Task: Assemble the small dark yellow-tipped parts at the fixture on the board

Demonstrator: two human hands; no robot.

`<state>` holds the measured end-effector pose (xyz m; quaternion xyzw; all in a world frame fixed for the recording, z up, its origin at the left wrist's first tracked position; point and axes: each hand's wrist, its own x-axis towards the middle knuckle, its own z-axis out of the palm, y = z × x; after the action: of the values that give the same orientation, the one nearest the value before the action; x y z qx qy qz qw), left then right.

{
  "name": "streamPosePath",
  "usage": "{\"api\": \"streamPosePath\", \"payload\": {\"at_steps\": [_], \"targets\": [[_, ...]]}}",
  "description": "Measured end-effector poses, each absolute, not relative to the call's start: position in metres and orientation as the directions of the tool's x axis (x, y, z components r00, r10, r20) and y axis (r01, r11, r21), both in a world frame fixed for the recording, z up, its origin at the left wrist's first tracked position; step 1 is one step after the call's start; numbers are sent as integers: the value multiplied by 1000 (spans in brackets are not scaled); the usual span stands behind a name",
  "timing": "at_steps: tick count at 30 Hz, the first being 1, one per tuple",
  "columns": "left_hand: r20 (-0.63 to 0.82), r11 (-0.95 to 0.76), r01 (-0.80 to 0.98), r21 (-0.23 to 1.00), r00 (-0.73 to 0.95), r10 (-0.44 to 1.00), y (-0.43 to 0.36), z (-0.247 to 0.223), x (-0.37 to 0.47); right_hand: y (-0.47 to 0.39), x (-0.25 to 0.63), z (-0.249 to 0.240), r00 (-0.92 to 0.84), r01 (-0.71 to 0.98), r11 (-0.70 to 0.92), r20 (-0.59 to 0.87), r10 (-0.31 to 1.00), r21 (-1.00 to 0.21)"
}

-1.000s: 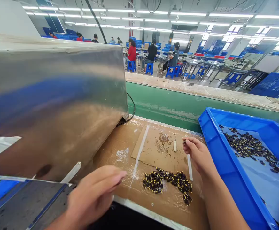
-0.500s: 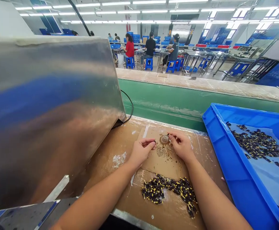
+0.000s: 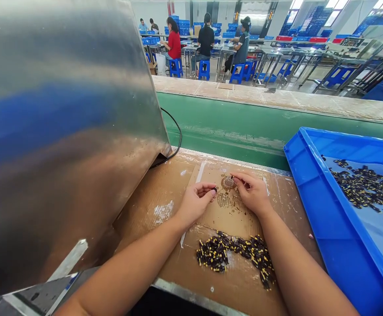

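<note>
Hands apart: left hand pinched dark piece, right hand pinched tiny item at far-side dish, likely a dip step; next move called for steady control.

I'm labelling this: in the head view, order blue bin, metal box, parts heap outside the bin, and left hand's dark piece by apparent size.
Metal box, cut off
Blue bin, also cut off
Parts heap
Dark piece in left hand

From head height, the camera looks forward, down past both hands.
</note>
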<state>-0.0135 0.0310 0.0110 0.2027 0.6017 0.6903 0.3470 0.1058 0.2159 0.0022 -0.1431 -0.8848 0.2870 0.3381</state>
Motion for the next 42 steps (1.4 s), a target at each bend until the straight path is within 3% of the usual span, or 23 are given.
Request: {"api": "streamPosePath", "payload": {"at_steps": [7,13,18,24,28,31,34,37,42], "targets": [[-143,-67,-274,959,-676,723,33,4,-17,202,112,34,-590,145,815,612,527,-562],[-161,-110,-343,933,-669,725,34,2,-17,180,123,78,-218,176,894,870,443,-412],[-154,-156,-383,911,-664,732,29,6,-15,189,113,60,-530,289,841,655,538,-457],[-199,-225,-501,836,-657,727,24,13,-11,181,121,62,-267,242,831,789,554,-501],[-271,-252,-639,727,-604,749,22,17,-10,181,116,52,-471,325,797,643,604,-510],[-340,-250,-740,625,-546,766,20,20,-11,173,118,56,-467,372,727,560,684,-577],[-360,-255,-784,566,-513,779,16,26,-11,149,127,72,-453,250,639,496,741,-727],[-368,-264,-809,525,-496,786,12,32,-11,120,134,81,-510,57,454,365,779,-889],[-336,-250,-781,572,-501,797,7,34,-7,92,135,57,-549,-89,204,219,806,-975]]}}
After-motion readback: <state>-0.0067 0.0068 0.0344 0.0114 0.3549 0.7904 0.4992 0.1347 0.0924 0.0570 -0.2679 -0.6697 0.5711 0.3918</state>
